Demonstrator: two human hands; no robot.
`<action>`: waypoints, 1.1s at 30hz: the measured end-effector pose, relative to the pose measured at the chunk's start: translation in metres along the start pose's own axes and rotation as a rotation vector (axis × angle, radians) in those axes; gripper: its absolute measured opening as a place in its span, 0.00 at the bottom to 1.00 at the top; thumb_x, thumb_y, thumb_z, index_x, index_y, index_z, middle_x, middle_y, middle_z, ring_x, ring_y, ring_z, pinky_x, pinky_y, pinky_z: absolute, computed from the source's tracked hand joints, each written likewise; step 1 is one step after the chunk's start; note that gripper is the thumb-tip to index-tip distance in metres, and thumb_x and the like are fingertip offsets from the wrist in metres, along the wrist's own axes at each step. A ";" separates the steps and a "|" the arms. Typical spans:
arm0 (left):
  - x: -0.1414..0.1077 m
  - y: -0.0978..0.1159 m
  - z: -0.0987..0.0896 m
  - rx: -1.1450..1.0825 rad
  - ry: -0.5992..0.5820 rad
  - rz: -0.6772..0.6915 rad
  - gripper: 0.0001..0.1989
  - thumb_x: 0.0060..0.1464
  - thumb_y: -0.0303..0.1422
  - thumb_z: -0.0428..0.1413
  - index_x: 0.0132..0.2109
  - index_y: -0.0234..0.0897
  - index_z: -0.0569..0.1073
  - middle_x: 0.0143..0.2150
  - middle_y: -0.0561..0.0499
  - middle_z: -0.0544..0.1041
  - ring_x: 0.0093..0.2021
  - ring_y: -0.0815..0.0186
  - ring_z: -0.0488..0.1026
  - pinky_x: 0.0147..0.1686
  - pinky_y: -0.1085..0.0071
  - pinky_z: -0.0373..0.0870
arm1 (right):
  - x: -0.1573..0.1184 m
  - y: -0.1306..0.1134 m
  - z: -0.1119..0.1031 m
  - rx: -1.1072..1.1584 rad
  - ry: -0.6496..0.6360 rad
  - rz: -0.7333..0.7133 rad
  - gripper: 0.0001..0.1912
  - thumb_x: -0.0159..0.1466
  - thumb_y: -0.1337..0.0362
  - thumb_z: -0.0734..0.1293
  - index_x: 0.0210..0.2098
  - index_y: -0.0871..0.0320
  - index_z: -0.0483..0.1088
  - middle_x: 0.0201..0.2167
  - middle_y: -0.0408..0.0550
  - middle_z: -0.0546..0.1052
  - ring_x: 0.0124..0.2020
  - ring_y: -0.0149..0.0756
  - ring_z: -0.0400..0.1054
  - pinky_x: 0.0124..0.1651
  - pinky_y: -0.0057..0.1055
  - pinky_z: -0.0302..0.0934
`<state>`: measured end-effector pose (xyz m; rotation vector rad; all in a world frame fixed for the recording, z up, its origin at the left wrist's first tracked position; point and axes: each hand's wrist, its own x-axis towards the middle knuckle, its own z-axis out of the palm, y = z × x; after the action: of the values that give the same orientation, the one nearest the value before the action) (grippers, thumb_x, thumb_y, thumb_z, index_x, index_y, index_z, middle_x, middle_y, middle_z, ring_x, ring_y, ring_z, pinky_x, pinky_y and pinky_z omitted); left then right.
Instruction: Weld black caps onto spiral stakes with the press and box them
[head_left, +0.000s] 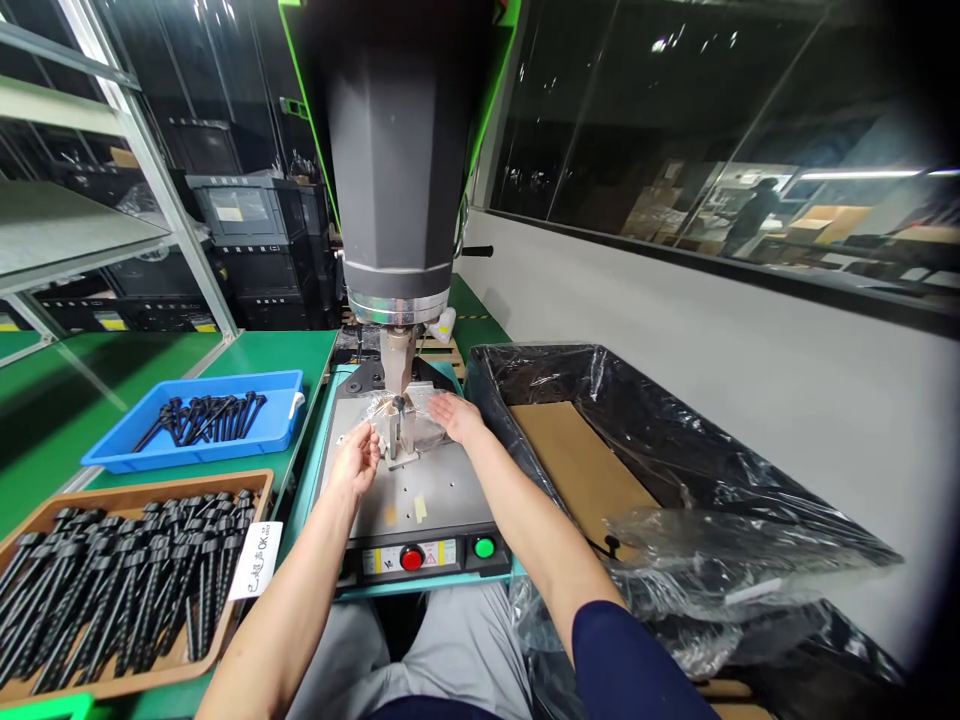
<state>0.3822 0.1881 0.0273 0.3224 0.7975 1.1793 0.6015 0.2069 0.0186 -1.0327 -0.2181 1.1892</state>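
Observation:
In front of me stands a press-like machine with a metal horn (pixel 397 360) pointing down at a small metal fixture (pixel 401 435). A black-headed part (pixel 399 404) sits upright in the fixture, just under the horn. Clear plastic (pixel 429 430) surrounds the fixture; where it is fastened I cannot tell. My left hand (pixel 358 460) is beside the fixture's left side with fingers curled in; whatever they hold, if anything, is hidden. On the other side, my right hand (pixel 455 415) is stretched out with fingers extended, close to the clear plastic and holding nothing visible.
A brown tray (pixel 259 490) full of black ribbed rods and a blue tray (pixel 281 440) with fewer sit at left. The machine's front has a red button (pixel 412 558) and a green button (pixel 484 547). At right is a bin lined with black plastic (pixel 675 430), cardboard (pixel 577 460) inside.

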 end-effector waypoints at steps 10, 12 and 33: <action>0.000 0.000 0.001 0.070 0.030 -0.005 0.07 0.53 0.26 0.62 0.39 0.32 0.72 0.28 0.53 0.76 0.22 0.76 0.73 0.19 0.85 0.68 | -0.001 -0.002 0.000 0.020 0.017 0.067 0.08 0.70 0.65 0.62 0.42 0.65 0.69 0.34 0.55 0.79 0.34 0.36 0.76 0.44 0.34 0.72; -0.002 0.001 0.000 0.075 0.030 -0.029 0.06 0.55 0.28 0.60 0.40 0.31 0.73 0.30 0.52 0.76 0.22 0.75 0.73 0.19 0.84 0.69 | -0.004 -0.001 -0.003 0.027 0.019 0.085 0.12 0.70 0.60 0.62 0.43 0.65 0.69 0.34 0.54 0.78 0.35 0.37 0.76 0.42 0.33 0.72; -0.090 -0.063 -0.216 1.314 0.108 0.784 0.30 0.56 0.37 0.59 0.65 0.39 0.64 0.64 0.40 0.66 0.65 0.53 0.62 0.65 0.52 0.58 | -0.162 0.125 -0.218 -1.425 0.087 -0.968 0.34 0.66 0.45 0.61 0.66 0.56 0.59 0.68 0.63 0.54 0.67 0.63 0.52 0.61 0.63 0.55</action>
<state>0.2600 0.0448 -0.1260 1.7841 1.5502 1.2125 0.5910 -0.0481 -0.1375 -1.8236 -1.4436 -0.0769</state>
